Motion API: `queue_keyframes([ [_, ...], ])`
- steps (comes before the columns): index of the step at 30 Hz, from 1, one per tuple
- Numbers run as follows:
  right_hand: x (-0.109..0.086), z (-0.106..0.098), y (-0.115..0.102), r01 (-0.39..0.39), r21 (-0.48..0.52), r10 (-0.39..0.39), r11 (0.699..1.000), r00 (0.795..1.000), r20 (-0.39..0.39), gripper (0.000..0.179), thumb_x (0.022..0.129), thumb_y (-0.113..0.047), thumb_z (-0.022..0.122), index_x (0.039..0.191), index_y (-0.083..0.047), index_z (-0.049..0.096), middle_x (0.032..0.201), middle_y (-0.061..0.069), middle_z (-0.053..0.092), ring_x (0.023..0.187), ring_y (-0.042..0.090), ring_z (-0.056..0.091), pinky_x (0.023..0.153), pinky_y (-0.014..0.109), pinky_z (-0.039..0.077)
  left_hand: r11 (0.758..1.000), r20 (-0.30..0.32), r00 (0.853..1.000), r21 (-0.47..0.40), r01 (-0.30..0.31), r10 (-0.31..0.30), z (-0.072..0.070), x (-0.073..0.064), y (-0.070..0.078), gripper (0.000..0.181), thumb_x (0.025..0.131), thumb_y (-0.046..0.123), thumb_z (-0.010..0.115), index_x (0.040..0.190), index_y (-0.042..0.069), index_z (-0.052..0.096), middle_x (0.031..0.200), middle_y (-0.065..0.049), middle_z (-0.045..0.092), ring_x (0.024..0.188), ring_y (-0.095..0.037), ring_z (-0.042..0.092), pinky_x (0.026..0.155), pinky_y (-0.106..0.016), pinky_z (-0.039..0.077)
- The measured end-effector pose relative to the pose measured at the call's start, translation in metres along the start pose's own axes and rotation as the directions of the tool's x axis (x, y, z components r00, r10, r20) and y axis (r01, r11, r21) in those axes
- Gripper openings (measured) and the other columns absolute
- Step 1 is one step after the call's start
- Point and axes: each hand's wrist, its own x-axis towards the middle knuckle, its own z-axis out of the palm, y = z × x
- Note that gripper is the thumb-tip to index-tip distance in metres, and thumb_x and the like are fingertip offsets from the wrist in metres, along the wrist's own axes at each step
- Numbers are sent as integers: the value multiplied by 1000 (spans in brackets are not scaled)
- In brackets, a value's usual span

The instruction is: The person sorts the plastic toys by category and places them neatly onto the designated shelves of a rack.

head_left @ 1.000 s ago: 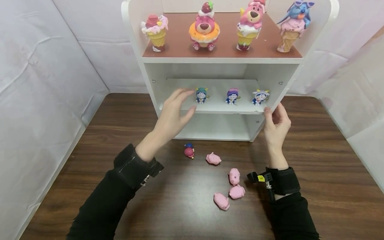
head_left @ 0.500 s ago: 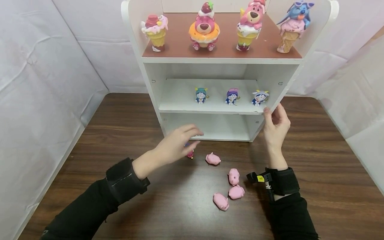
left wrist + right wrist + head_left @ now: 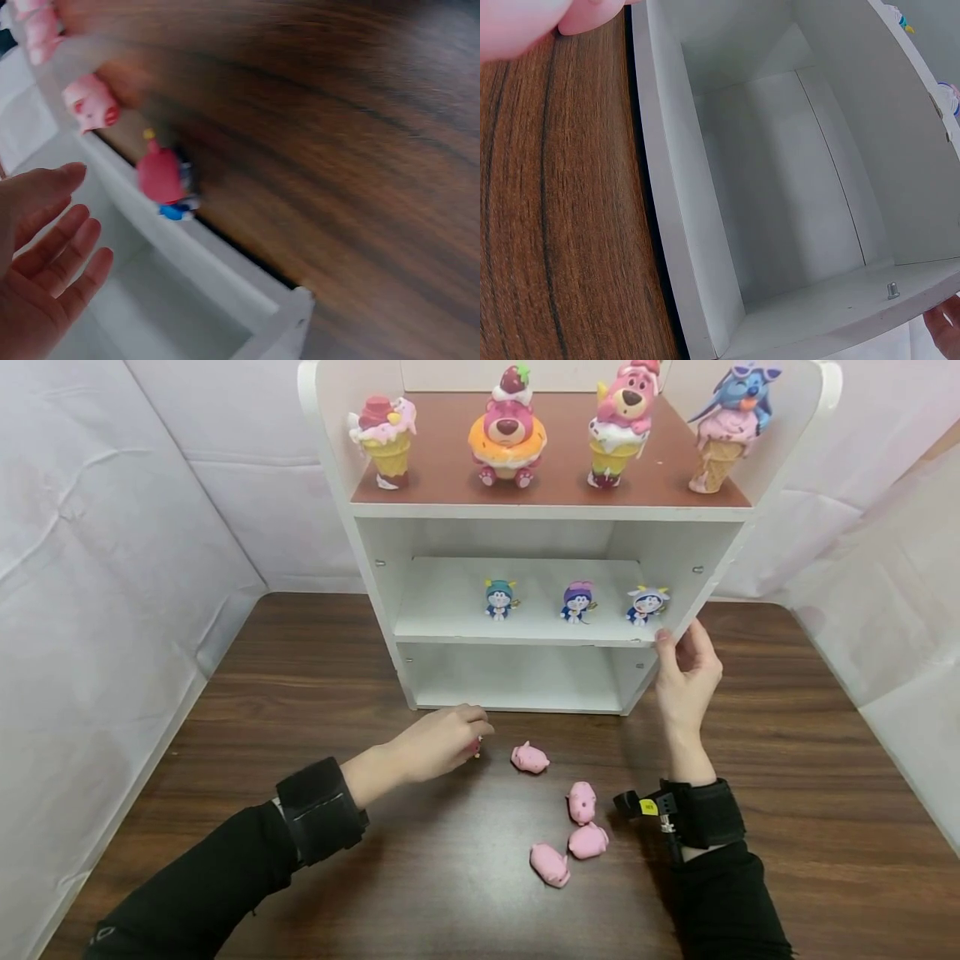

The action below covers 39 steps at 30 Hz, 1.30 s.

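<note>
My left hand (image 3: 437, 745) is low over the table in front of the shelf unit, covering most of a small red-and-blue figurine. In the left wrist view that figurine (image 3: 160, 178) lies by the unit's lower front edge, and the fingers (image 3: 66, 244) look loosely bent and apart from it. With thumb and fingers my right hand (image 3: 688, 681) holds the right side edge of the white shelf unit (image 3: 517, 512). Part of that hand (image 3: 946, 330) shows at the right wrist view's border. Several pink pig figurines (image 3: 530, 758) lie on the table to the right.
On the middle shelf stand three blue figurines in hats: green (image 3: 498, 600), purple (image 3: 577, 602) and white (image 3: 647, 605). Several larger ice-cream and bear figurines (image 3: 508, 435) line the brown top shelf. White sheeting (image 3: 135, 568) surrounds the wooden table (image 3: 825, 760).
My left hand has come down from beside the green-hatted figurine on the middle shelf to the red-and-blue figurine on the table. My right hand stays on the shelf unit's edge.
</note>
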Motion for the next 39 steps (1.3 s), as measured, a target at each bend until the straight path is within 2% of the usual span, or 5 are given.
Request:
queue_keyframes([
  [12, 0, 1, -1, -34, -4, 34, 999, 999, -10, 32, 82, 3, 52, 114, 1, 58, 108, 21, 59, 90, 16, 60, 75, 20, 49, 977, 48, 999, 213, -6, -5, 20, 4, -11, 20, 72, -3, 66, 91, 4, 63, 86, -3, 51, 84, -18, 53, 74, -31, 48],
  [17, 0, 0, -1, -31, -10, 31, 999, 1000, -6, 32, 82, 2, 52, 114, 1, 58, 108, 21, 59, 89, 16, 60, 74, 19, 49, 931, 107, 994, 359, -60, 23, 30, 7, -11, 15, 79, 16, 64, 91, 8, 62, 90, -1, 51, 87, -18, 51, 71, -31, 48],
  [25, 0, 0, 0, -43, 5, 43, 999, 999, -12, 32, 82, 2, 52, 113, 0, 59, 106, 20, 60, 86, 15, 60, 72, 18, 49, 883, 99, 994, 461, -84, 43, 38, 9, -9, 15, 74, 4, 67, 88, 7, 64, 86, -2, 51, 80, -18, 50, 61, -28, 47],
  [32, 0, 0, 0, -37, 6, 37, 999, 999, -9, 32, 82, 3, 52, 113, 1, 59, 105, 21, 60, 85, 14, 60, 71, 18, 49, 914, 101, 994, 401, -68, 30, 38, 10, -10, 12, 78, 15, 65, 87, 6, 65, 86, -2, 52, 79, -18, 49, 64, -27, 46],
  [39, 0, 0, 0, -34, -4, 34, 999, 999, -15, 32, 82, 2, 52, 113, 1, 59, 106, 21, 60, 86, 15, 60, 72, 18, 49, 986, 69, 997, 168, 16, -28, 32, 8, -11, 20, 69, 0, 68, 87, 5, 64, 85, -2, 51, 80, -17, 50, 72, -27, 48],
])
